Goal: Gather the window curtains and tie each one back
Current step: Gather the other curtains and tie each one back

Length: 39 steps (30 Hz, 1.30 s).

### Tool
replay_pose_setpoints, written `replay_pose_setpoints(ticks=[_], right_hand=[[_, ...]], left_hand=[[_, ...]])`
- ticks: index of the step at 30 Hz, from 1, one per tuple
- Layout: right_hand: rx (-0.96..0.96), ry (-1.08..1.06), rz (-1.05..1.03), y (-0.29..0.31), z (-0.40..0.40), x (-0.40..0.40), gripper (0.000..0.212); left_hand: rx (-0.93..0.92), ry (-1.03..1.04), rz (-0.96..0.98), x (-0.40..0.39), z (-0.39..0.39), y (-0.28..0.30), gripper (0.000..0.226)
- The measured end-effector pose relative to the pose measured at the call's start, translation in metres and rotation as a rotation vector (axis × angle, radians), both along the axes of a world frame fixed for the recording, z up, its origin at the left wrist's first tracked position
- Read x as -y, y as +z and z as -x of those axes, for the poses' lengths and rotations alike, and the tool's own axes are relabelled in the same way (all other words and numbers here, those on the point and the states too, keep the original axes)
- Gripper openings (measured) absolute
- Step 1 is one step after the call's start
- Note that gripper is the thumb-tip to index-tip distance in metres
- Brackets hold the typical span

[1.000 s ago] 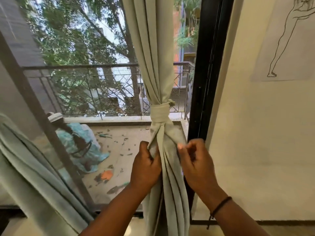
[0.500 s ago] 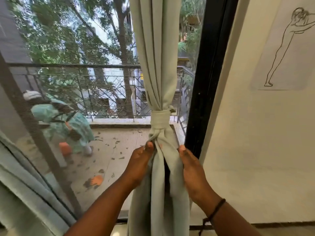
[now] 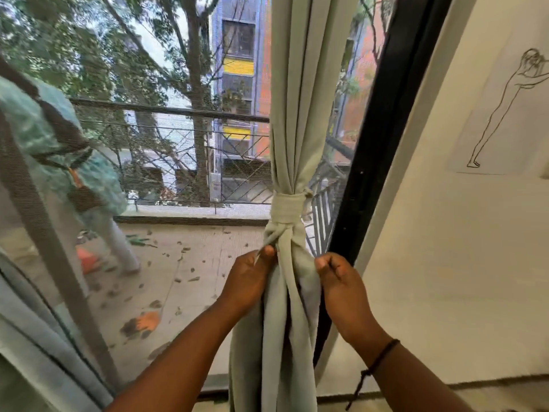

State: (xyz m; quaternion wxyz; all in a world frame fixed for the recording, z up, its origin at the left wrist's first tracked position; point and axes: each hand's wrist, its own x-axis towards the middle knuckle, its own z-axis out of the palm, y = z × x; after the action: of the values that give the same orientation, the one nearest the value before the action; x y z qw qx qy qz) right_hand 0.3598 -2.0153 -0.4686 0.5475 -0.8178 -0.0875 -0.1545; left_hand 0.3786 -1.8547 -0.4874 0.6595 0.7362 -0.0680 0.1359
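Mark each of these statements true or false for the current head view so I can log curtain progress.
1. A fabric band is wrapped around the gathered curtain. True.
2. Both hands hold the curtain above the band. False: the left hand and right hand grip it below the band.
3. A line drawing hangs on the wall right of the window frame. True.
4. The right wrist is bare. False: it wears a dark cord bracelet.

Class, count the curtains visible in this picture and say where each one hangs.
2: a tied curtain at centre beside the black window frame, and an untied curtain at lower left; others may be out of view.
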Motion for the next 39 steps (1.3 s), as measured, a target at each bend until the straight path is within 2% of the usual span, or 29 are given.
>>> replay_pose_setpoints(ticks=[3, 5, 7, 9, 11, 12, 15, 18, 21, 25, 27, 30, 33, 39], right_hand=[[-0.066, 0.065, -0.065, -0.002, 0.006, -0.016, 0.029], [-0.001, 0.094, -0.062, -0.004, 0.011, -0.026, 0.034], [0.106, 0.099, 0.106, 0.0, 0.01, -0.03, 0.034], [0.199, 0.018, 0.43, 0.006, 0.004, -0.028, 0.046], [0.376, -0.128, 0.677, 0.011, -0.005, -0.024, 0.063], [0.443, -0.166, 0.713, 0.013, -0.008, -0.022, 0.063], [0.482, -0.191, 0.644, 0.007, -0.011, -0.022, 0.051], [0.399, -0.206, 0.499, -0.003, -0.004, -0.023, 0.044], [0.209, -0.252, 0.309, -0.01, 0.0, -0.021, 0.041], [0.096, -0.246, 0.149, -0.024, -0.003, -0.018, 0.042], [0.06, -0.21, 0.039, -0.031, -0.007, -0.015, 0.03], [-0.002, -0.129, -0.042, -0.036, -0.015, -0.006, 0.012], [-0.028, -0.07, -0.118, -0.043, -0.023, 0.007, 0.014], [-0.12, 0.022, -0.237, -0.055, -0.033, 0.04, 0.03]], left_hand=[[-0.003, -0.033, -0.018, -0.017, -0.004, 0.005, 0.074], [0.027, 0.003, -0.053, -0.029, -0.009, 0.006, 0.071], [0.051, 0.059, -0.107, -0.04, -0.014, 0.007, 0.076], [0.066, 0.1, -0.177, -0.052, -0.017, 0.01, 0.077], [0.11, 0.151, -0.227, -0.061, -0.017, 0.016, 0.057], [0.128, 0.161, -0.222, -0.062, -0.018, 0.016, 0.05], [0.146, 0.174, -0.082, -0.058, -0.014, 0.011, 0.049], [0.137, 0.281, 0.019, -0.056, -0.012, 0.005, 0.045], [0.194, 0.304, -0.126, -0.049, -0.007, -0.003, 0.044], [0.306, 0.27, -0.129, -0.03, 0.001, -0.01, 0.047], [0.33, 0.296, -0.193, -0.027, -0.003, -0.01, 0.046], [0.245, 0.334, -0.358, -0.016, -0.006, -0.012, 0.047], [0.162, 0.303, -0.445, 0.005, -0.006, -0.016, 0.05], [0.072, 0.247, -0.314, 0.041, -0.013, -0.018, 0.046]])
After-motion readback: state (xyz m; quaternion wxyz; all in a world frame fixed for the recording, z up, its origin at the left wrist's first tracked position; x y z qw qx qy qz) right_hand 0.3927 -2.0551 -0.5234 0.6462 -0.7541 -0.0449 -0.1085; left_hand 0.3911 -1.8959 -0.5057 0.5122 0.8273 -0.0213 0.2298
